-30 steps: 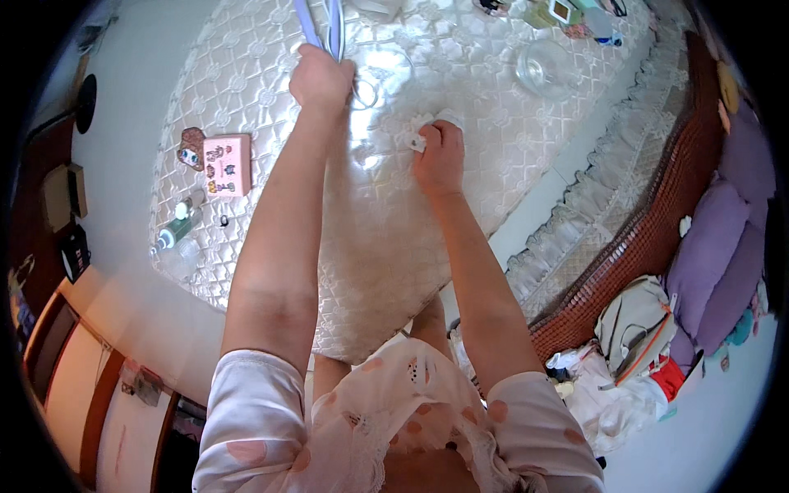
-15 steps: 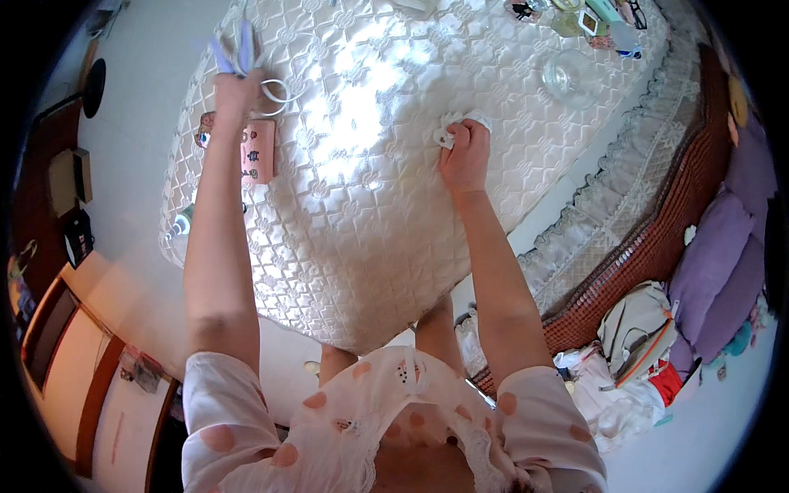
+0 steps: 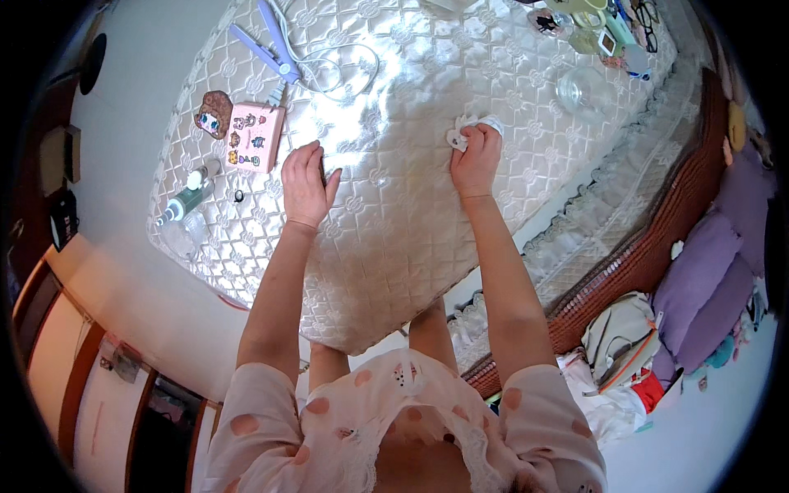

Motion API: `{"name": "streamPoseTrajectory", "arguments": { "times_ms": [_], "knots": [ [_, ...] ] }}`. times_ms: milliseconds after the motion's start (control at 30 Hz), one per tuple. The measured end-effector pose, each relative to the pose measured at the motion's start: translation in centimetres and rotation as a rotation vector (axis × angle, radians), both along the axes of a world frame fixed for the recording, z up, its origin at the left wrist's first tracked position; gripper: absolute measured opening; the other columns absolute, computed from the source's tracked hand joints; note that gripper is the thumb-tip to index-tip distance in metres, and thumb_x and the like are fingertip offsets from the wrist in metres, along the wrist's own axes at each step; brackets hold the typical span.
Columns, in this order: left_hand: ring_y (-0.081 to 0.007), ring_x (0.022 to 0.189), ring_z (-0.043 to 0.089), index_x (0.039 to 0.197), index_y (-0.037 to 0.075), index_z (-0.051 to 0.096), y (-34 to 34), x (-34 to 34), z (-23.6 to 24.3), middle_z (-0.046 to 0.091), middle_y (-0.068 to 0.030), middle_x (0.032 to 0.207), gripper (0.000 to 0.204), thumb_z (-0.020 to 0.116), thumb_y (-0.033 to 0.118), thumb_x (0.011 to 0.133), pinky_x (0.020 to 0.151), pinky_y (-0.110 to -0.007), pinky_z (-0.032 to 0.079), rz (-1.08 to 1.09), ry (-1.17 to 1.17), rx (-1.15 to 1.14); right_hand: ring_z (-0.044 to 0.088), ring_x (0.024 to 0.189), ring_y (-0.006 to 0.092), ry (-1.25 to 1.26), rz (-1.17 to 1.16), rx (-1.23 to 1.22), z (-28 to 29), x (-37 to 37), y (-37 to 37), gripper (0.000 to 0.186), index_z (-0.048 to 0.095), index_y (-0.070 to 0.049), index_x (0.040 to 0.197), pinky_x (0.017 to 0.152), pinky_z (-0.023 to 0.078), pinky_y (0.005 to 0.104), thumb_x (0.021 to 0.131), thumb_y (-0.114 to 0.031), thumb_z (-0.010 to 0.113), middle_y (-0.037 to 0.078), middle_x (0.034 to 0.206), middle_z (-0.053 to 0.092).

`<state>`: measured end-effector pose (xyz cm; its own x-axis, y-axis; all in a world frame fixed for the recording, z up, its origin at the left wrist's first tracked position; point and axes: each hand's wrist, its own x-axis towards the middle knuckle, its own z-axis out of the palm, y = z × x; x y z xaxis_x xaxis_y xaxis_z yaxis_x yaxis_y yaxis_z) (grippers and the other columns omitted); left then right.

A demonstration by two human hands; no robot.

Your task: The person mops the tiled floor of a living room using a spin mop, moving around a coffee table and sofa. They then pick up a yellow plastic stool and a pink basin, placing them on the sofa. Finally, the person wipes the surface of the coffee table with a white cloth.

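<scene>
My left hand point(image 3: 305, 186) rests palm down on the quilted, pale shiny table cover point(image 3: 370, 271). Its fingers lie flat with the thumb apart, and nothing is in it. Just beyond it is a pink box point(image 3: 256, 140) with small cartoon figures. Farther off lies a lavender hair straightener point(image 3: 275, 49), its two arms spread and its white cord point(image 3: 374, 66) looped to the right. My right hand point(image 3: 477, 163) is closed on a crumpled white cloth point(image 3: 459, 135), perhaps tissue, pressed against the cover; the fingers hide part of it.
Left of the box sits a brown-haired cartoon-head item point(image 3: 214, 113). Nearer are a green-and-white bottle point(image 3: 187, 200) and a small black ring point(image 3: 238, 196). A clear round bowl point(image 3: 583, 90), glasses point(image 3: 648, 25) and several small items occupy the far right. Purple cushions point(image 3: 699, 255) lie beyond the right edge.
My left hand has let go of the hair straightener, which now lies on the cover, and has come nearer and to the right. My right hand keeps the white cloth, almost unmoved.
</scene>
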<state>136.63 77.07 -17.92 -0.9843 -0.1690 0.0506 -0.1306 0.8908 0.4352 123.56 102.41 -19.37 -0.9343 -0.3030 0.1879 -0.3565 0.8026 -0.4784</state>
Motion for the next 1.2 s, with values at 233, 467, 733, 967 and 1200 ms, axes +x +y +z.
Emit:
{"name": "streamPoseTrajectory", "arguments": {
  "times_ms": [233, 467, 733, 967, 1200],
  "knots": [
    [-0.0315, 0.103, 0.044, 0.109, 0.002, 0.044, -0.6, 1.1, -0.3, 0.048, -0.0113, 0.113, 0.048, 0.065, 0.022, 0.07, 0.089, -0.042, 0.033, 0.047, 0.025, 0.014, 0.048, 0.08, 0.0306, 0.226, 0.283, -0.111, 2.8, -8.2, -12.7, 0.014, 0.057, -0.006, 0.077, 0.071, 0.04, 0.0399, 0.063, -0.003, 0.054, 0.011, 0.079, 0.05],
    [-0.0303, 0.103, 0.044, 0.108, 0.003, 0.046, -0.6, -0.4, 0.0, 0.048, -0.01, 0.113, 0.047, 0.065, 0.023, 0.069, 0.09, -0.042, 0.032, -0.009, 0.058, 0.108, 0.048, 0.081, 0.0333, 0.227, 0.336, -0.011, -0.2, -16.4, -17.0, 0.026, 0.054, -0.004, 0.086, 0.071, 0.041, 0.0416, 0.062, 0.006, 0.052, 0.015, 0.087, 0.05],
    [-0.0294, 0.104, 0.044, 0.108, 0.003, 0.046, -0.7, 0.4, -0.5, 0.048, -0.0094, 0.113, 0.05, 0.066, 0.027, 0.069, 0.091, -0.042, 0.033, 0.03, 0.078, 0.078, 0.047, 0.086, 0.0349, -0.176, 0.258, 0.019, 3.9, -2.2, -3.4, 0.034, 0.053, -0.003, 0.089, 0.075, 0.04, 0.0399, 0.059, 0.013, 0.049, 0.016, 0.09, 0.048],
    [-0.0282, 0.104, 0.044, 0.105, 0.003, 0.048, -1.2, 0.3, -0.4, 0.047, -0.0083, 0.114, 0.046, 0.066, 0.025, 0.068, 0.091, -0.042, 0.033, 0.02, 0.075, 0.129, 0.05, 0.078, 0.0333, 0.088, 0.471, -0.142, 1.4, -14.7, -18.3, 0.023, 0.058, -0.004, 0.083, 0.069, 0.043, 0.0405, 0.064, 0.008, 0.052, 0.016, 0.08, 0.049],
    [-0.0279, 0.104, 0.044, 0.104, 0.003, 0.049, -1.1, -0.1, -0.5, 0.047, -0.008, 0.114, 0.045, 0.065, 0.027, 0.069, 0.092, -0.042, 0.033, 0.007, 0.088, 0.135, 0.049, 0.086, 0.0357, -0.017, 0.29, -0.031, -2.2, -22.2, -25.3, 0.01, 0.056, -0.002, 0.076, 0.074, 0.04, 0.0423, 0.071, -0.004, 0.048, 0.021, 0.086, 0.051]
  ]
}}
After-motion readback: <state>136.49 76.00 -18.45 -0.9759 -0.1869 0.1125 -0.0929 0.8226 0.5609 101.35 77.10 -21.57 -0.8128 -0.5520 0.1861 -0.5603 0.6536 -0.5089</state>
